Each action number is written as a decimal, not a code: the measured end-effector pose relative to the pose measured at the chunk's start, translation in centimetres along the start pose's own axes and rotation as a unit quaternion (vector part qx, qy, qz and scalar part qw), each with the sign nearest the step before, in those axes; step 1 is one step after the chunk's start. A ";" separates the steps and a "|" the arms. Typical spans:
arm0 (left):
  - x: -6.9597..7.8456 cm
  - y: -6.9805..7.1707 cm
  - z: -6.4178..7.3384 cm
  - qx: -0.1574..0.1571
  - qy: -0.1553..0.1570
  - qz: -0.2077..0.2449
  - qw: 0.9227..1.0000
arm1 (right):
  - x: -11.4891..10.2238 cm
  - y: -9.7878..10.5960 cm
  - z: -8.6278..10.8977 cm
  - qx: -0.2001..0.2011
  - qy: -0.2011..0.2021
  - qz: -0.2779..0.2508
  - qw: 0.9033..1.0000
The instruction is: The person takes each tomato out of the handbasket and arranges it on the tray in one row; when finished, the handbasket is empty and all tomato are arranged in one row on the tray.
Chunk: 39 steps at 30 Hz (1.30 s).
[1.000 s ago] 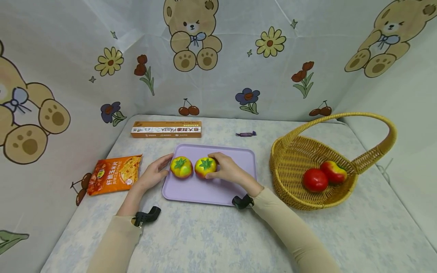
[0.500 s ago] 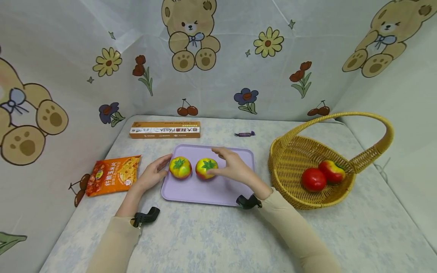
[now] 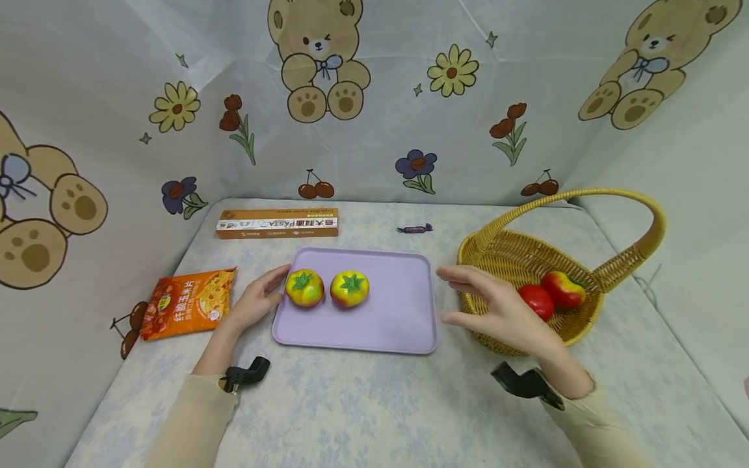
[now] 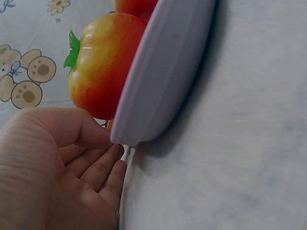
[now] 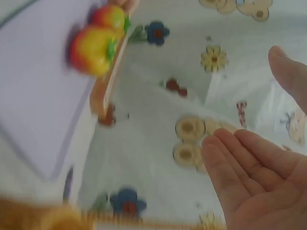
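Note:
Two yellow-and-red toy fruits with green leafy tops, a left toy fruit [image 3: 304, 288] and a right toy fruit [image 3: 350, 288], sit on the left half of a lilac tray [image 3: 386, 325]. My left hand [image 3: 257, 302] rests at the tray's left edge, the thumb tip right at the rim in the left wrist view and the fingers loosely bent beside it. My right hand [image 3: 506, 312] hovers between the tray and a wicker basket [image 3: 497, 253], fingers extended and thumb apart, nothing held. It overlaps the basket's near-left side in the head view.
In the basket lie a round red fruit [image 3: 537, 301] and a red-yellow fruit [image 3: 563, 290]; its tall handle [image 3: 640, 201] arches above. A pasta box [image 3: 277, 224] and a purple wrapped candy [image 3: 415, 229] lie behind the tray. An orange snack bag [image 3: 190, 303] is at left.
My right hand has let go of the right toy fruit and moved right, toward the basket. That fruit stays on the tray. The left hand has stayed at the tray edge.

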<state>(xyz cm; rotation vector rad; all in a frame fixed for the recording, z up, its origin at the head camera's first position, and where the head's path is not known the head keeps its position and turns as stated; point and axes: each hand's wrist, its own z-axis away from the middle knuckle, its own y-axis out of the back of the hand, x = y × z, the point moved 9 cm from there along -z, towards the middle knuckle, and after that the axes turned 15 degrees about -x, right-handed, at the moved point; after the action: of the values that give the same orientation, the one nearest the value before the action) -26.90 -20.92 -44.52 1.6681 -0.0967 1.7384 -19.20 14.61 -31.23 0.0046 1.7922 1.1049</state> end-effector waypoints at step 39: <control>-1.0 0.0 -0.5 0.000 -0.020 0.000 1.000 | 14.3 5.4 7.0 -0.107 -0.212 0.271 0.933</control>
<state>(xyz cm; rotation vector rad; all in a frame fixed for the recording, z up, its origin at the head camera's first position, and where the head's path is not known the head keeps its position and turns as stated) -27.44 -21.08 -45.46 1.7029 -0.1148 1.7051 -23.80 28.94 -38.73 0.5952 1.2985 1.5466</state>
